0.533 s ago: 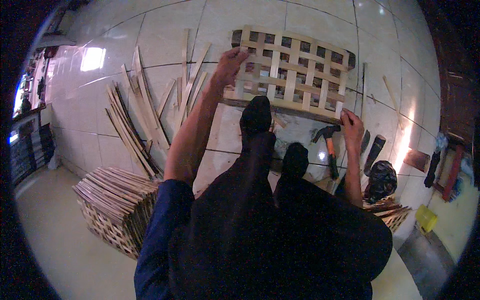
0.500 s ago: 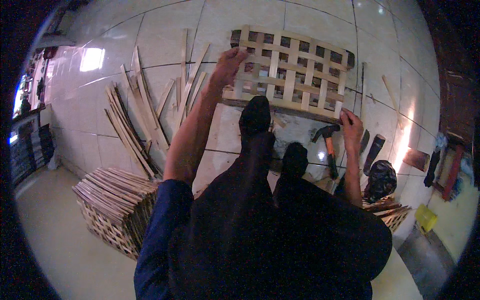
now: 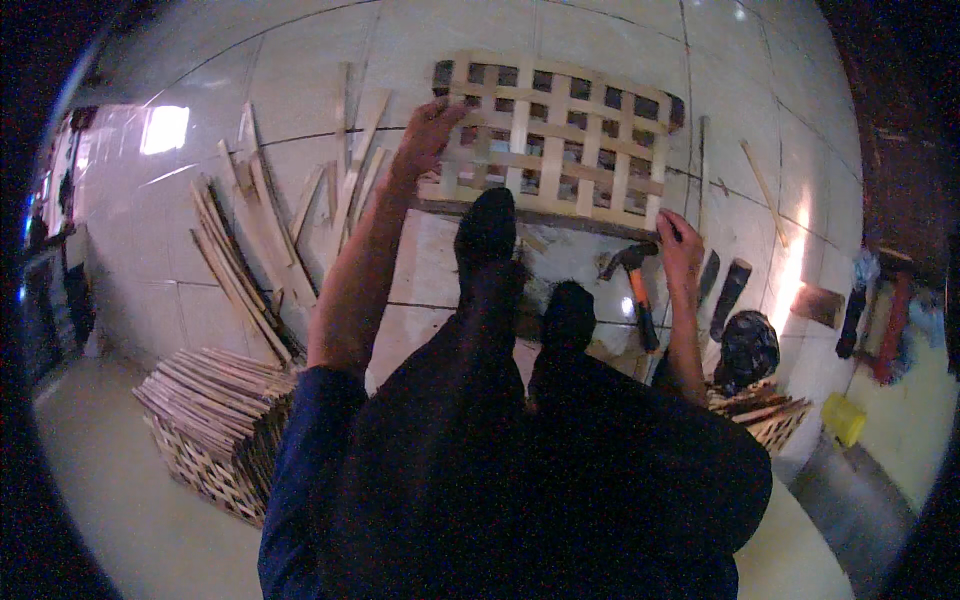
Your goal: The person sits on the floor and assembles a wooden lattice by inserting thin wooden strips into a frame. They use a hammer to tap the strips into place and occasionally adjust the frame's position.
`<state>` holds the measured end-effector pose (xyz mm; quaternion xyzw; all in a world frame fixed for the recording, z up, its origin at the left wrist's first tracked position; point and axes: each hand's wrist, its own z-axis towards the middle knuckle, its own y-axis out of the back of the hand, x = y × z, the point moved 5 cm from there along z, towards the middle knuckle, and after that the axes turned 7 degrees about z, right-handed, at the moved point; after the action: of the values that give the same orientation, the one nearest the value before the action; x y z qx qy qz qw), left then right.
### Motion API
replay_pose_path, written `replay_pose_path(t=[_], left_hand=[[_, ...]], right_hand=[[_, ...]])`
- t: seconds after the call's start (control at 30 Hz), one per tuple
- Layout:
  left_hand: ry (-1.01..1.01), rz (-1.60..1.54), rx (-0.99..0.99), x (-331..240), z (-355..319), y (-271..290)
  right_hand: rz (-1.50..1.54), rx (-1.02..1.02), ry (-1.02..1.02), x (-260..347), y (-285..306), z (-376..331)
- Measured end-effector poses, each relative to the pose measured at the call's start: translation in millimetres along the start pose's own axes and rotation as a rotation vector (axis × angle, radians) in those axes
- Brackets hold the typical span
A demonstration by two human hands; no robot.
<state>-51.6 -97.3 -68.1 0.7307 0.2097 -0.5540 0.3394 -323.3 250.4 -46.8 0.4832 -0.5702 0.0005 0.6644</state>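
Note:
A lattice panel woven from flat wooden or bamboo strips (image 3: 548, 163) lies over a dark wooden board (image 3: 560, 217) on the floor ahead of me. My left hand (image 3: 430, 135) is at the panel's left edge, its fingers bent over the strip ends there. At the near right corner my right hand (image 3: 680, 245) has thumb and fingertips pinched on the panel's edge. A hammer with an orange and black handle (image 3: 642, 300) lies just left of my right wrist. My dark-covered left foot (image 3: 487, 220) rests against the board's near edge.
Loose strips (image 3: 265, 190) are spread on the tiles at left. A tall stack of woven panels (image 3: 215, 410) stands near my left elbow. On the right are a dark sheath-like object (image 3: 731, 298), a black plastic bag (image 3: 748, 350), more woven pieces (image 3: 775, 415) and a yellow container (image 3: 843, 420).
The whole scene has shifted slightly left in view. Both hands keep nearly the same places on the panel, with the right fingertips a little lower at its corner.

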Motion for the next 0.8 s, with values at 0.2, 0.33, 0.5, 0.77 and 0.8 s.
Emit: replay_pose_path(t=[0.2,0.33,0.5,0.77,0.8], left_hand=[[-0.038,0.163,-0.323,22.2,-11.6,6.1],[-0.101,0.291,-0.588,-4.1,-54.4,27.2],[0.109,0.798,-0.829,40.3,-146.1,97.5],[0.345,0.512,-0.569,64.6,-181.7,130.0],[0.313,0.512,-0.558,58.1,-182.6,134.1]], right_hand=[[0.067,0.121,-0.104,23.9,0.7,-11.3],[-0.006,0.031,-0.076,7.2,5.7,-10.1],[-0.024,-0.011,0.004,-21.8,12.5,-4.3],[-0.122,-0.079,0.055,-38.5,11.8,-6.5],[-0.125,-0.081,0.061,-38.8,10.3,-6.8]])
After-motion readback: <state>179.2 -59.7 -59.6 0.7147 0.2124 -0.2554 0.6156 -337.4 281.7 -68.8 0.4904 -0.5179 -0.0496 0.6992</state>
